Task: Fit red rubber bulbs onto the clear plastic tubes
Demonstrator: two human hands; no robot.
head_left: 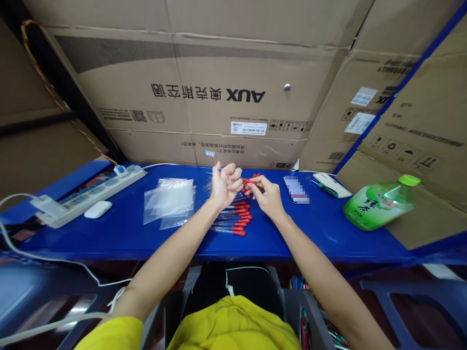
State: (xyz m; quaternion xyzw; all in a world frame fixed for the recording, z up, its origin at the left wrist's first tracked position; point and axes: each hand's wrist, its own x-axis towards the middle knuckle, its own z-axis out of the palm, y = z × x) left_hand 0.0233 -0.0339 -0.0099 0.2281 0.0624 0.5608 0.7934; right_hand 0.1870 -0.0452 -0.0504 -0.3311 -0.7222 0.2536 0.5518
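My right hand (269, 195) pinches the red rubber bulb of a dropper (249, 182) between thumb and fingers. Close on its left, my left hand (226, 185) is raised palm up with its fingers curled in. Whatever lies inside those fingers is hidden; the dropper's tube seems to point toward them. Beneath and in front of both hands lie several droppers (239, 233) with clear tubes and red bulbs, side by side, bulbs to the right. More tubes and bulbs show behind the hands, partly covered.
Clear plastic bags (171, 199) lie left of the droppers. Farther left are a white earbud case (98, 209) and a power strip (98, 192). To the right lie a phone (296, 189), a green-handled screwdriver (327, 189), a pale flat case (337, 183) and a green tea bottle (379, 204). Cardboard (204, 63) walls the back.
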